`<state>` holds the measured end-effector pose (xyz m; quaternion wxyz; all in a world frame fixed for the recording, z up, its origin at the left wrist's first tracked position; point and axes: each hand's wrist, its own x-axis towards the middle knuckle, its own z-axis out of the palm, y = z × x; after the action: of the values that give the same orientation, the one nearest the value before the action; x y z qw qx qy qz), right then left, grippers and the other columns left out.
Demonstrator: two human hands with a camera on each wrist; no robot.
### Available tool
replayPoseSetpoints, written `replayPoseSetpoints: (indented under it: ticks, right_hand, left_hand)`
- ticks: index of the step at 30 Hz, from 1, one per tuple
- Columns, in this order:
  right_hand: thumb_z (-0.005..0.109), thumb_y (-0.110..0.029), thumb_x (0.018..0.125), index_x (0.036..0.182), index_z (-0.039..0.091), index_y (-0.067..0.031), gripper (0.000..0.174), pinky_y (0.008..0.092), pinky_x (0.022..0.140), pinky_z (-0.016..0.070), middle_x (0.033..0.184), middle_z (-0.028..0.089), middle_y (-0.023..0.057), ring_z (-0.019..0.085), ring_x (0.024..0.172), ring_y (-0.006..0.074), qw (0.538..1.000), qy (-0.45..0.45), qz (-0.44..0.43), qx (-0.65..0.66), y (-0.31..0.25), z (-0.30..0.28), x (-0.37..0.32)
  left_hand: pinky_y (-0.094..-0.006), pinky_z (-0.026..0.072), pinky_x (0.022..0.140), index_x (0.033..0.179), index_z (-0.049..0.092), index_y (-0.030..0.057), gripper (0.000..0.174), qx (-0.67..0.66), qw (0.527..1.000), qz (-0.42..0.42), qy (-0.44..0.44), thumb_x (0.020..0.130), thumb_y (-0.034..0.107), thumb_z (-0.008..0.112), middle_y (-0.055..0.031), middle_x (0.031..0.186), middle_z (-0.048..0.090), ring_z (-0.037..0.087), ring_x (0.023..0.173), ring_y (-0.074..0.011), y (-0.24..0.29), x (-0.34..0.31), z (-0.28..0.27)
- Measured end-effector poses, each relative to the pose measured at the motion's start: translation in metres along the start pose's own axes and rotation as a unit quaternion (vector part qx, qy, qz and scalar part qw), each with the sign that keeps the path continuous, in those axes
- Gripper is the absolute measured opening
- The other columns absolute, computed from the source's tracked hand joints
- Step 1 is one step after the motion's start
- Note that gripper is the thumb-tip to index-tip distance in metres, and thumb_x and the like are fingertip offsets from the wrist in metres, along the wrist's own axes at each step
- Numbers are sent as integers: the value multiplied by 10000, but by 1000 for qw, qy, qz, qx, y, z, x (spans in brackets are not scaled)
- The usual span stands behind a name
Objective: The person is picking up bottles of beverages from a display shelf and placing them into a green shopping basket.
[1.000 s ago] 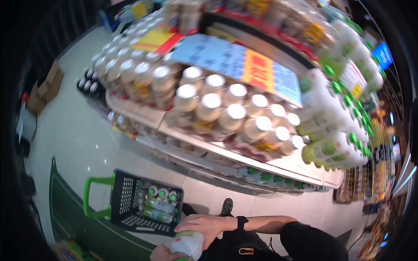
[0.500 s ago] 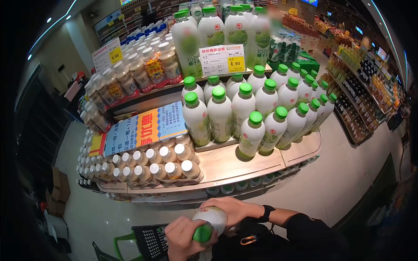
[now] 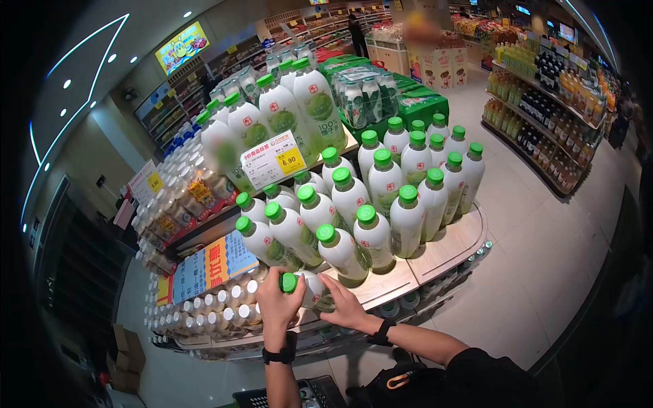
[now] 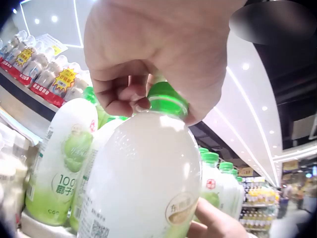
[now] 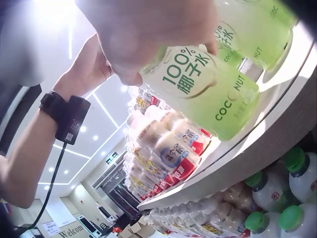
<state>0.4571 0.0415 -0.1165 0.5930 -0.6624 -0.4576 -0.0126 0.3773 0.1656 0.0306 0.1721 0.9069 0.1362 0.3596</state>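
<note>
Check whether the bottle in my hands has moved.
Yes, the held bottle has moved toward the wooden shelf; earlier clear of its front edge, it now overlaps it in view.

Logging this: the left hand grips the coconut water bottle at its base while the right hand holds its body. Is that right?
Not the base: the left wrist view shows the left hand gripping the coconut water bottle at its green cap. The right hand does hold its body.

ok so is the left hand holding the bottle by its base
No, the left hand grips the bottle around its green cap.
</note>
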Motion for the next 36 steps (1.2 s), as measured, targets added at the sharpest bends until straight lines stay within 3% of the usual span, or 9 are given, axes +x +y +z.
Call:
replayPoseSetpoints:
  ticks: [5, 7, 9, 10, 13, 20, 23, 28, 36]
  right_hand:
    - [805, -138, 714, 1523, 319, -42, 949, 395, 1100, 443, 1511, 428, 165, 477, 1359, 332, 1000, 19, -10, -6, 11, 12, 8]
    - [804, -122, 712, 1527, 314, -44, 953, 395, 1102, 441, 1521, 421, 162, 472, 1364, 331, 1000, 19, -7, -12, 13, 16, 8]
    - [793, -100, 715, 1529, 310, -45, 948, 396, 1100, 443, 1520, 422, 161, 471, 1364, 329, 999, 36, -6, -16, 15, 21, 8]
    - [763, -92, 744, 1537, 295, -44, 922, 404, 1098, 443, 1528, 409, 175, 461, 1371, 341, 999, 34, -8, -11, 14, 22, 7]
    - [738, -98, 774, 1544, 277, -37, 900, 416, 1083, 455, 1534, 397, 199, 471, 1360, 363, 998, -25, 25, -44, 20, 11, -3]
    - [724, -182, 871, 1455, 457, -24, 661, 385, 936, 551, 1267, 648, 216, 702, 1070, 303, 952, -235, 172, 98, 33, -36, -36]
    - [721, -200, 902, 1357, 563, -11, 517, 354, 911, 562, 1139, 714, 177, 724, 1012, 262, 958, -219, 150, 108, 39, -53, -47]
    - [703, -118, 912, 1287, 610, 7, 406, 277, 887, 558, 1103, 723, 103, 692, 963, 113, 937, -132, 283, 160, 68, -78, -57]
    - [661, -110, 964, 1294, 560, 18, 368, 262, 788, 585, 1041, 710, 96, 713, 953, 145, 901, -88, 344, 248, 89, -90, -73]
  left_hand:
    - [-406, 510, 703, 1024, 600, 19, 410, -48, 993, -71, 75, 757, 213, 845, -159, 873, 652, 652, 786, -329, -20, -3, 25]
    - [-415, 499, 820, 1216, 542, 2, 590, -3, 996, -38, 86, 763, 218, 853, -178, 1105, 564, 602, 991, -339, -16, -15, 32]
    - [-415, 508, 849, 1293, 484, -3, 699, -25, 986, -131, 103, 757, 238, 863, -188, 1183, 519, 598, 1038, -339, -23, -39, 46]
    - [-423, 513, 905, 1358, 432, -15, 827, -150, 959, -226, 80, 733, 277, 886, -197, 1249, 488, 596, 1091, -352, -24, -50, 53]
    - [-441, 532, 920, 1412, 380, -66, 925, -104, 967, -230, 18, 722, 272, 895, -264, 1321, 520, 576, 1199, -401, -54, -102, 92]
    - [-462, 552, 835, 1245, 539, -10, 629, -122, 948, -294, -26, 767, 263, 842, -261, 1050, 706, 686, 1001, -426, -79, -139, 127]
    - [-471, 553, 831, 1262, 526, -17, 642, -130, 948, -289, -36, 778, 272, 831, -271, 1054, 702, 687, 991, -434, -81, -130, 133]
    - [-511, 547, 810, 1337, 465, -12, 719, -64, 962, -263, -38, 815, 356, 795, -290, 1032, 696, 672, 967, -466, -82, -106, 145]
    - [-506, 542, 823, 1296, 483, -32, 783, -70, 960, -262, -65, 755, 406, 841, -283, 1077, 687, 674, 991, -449, -79, -97, 146]
